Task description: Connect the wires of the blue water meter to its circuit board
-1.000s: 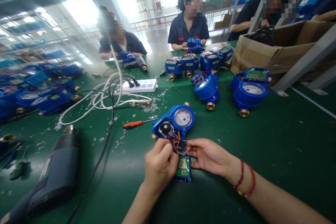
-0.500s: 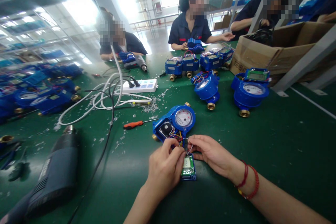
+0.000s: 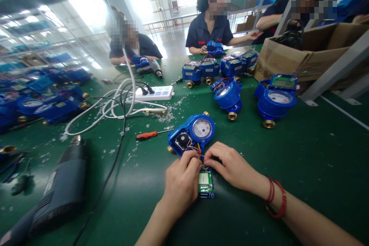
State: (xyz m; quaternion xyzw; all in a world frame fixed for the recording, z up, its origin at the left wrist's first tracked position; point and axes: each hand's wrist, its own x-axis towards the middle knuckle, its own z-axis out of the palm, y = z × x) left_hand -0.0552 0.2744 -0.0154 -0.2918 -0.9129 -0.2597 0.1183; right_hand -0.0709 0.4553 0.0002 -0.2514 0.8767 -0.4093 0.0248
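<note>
A blue water meter [image 3: 192,132] lies on the green table, its round dial facing up and its side housing uncovered. Thin coloured wires [image 3: 197,148] run from that housing toward a small green circuit board with a display [image 3: 205,184], set in a blue frame nearer to me. Between meter and board, my left hand [image 3: 183,178] is closed with thumb and forefinger pinched on the wires, partly covering the board's left side. My right hand [image 3: 227,164] pinches the wires just to the right, its fingertips almost touching the left ones. Exactly which strands each hand grips is hidden.
An orange screwdriver [image 3: 146,135] lies left of the meter. A heat gun [image 3: 62,188] and its black cable occupy the left. Behind are a white power strip [image 3: 154,93], more water meters [image 3: 275,102] and a cardboard box [image 3: 284,55]. Co-workers [image 3: 210,27] sit across the table.
My right hand has curled its fingers tighter and shifted slightly left, closer to my left hand. The digit on the board's display no longer shows. The meter stays put.
</note>
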